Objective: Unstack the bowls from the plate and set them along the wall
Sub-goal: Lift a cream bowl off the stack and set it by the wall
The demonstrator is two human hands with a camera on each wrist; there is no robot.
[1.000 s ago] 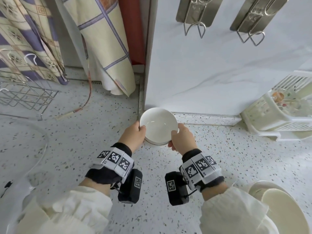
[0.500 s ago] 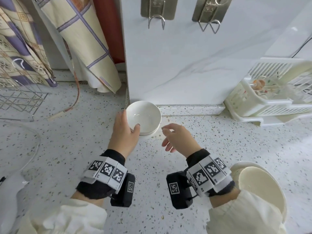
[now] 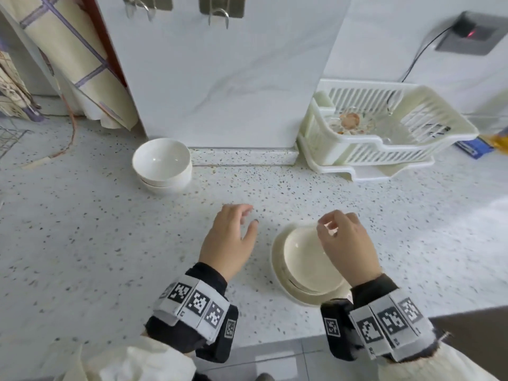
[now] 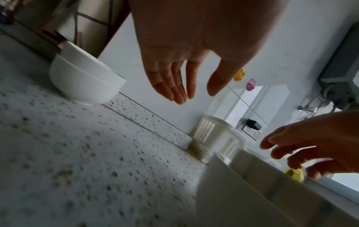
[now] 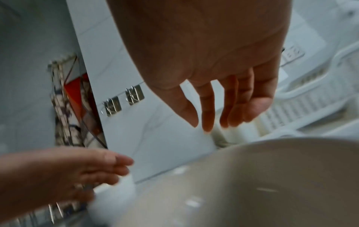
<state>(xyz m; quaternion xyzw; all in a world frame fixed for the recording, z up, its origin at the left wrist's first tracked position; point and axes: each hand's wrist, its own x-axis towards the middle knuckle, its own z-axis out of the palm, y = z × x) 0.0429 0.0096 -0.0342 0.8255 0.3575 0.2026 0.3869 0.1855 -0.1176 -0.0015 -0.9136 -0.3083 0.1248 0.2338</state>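
A white bowl (image 3: 162, 163) stands against the marble wall panel at the back left, seemingly nested in a second one; the left wrist view shows this white bowl (image 4: 83, 79) too. Near the counter's front edge a cream bowl (image 3: 302, 259) sits on a cream plate (image 3: 277, 270). My right hand (image 3: 334, 225) hovers over the bowl's far rim with loosely curled fingers and holds nothing; from the right wrist, the right hand (image 5: 209, 122) hangs above the cream bowl (image 5: 252, 184). My left hand (image 3: 247, 218) floats open just left of the plate, empty, as the left hand (image 4: 196, 95) also shows.
A cream dish rack (image 3: 384, 138) on a drip tray stands against the wall at the back right, holding a glass dish. Patterned cloths (image 3: 77, 59) hang at the back left above a wire rack (image 3: 11, 138). The speckled counter's front edge (image 3: 275, 350) runs just behind my wrists.
Both hands have let go of the white bowl, which now stands by the wall. They have drawn back and to the right, ending at the plate with the cream bowl.
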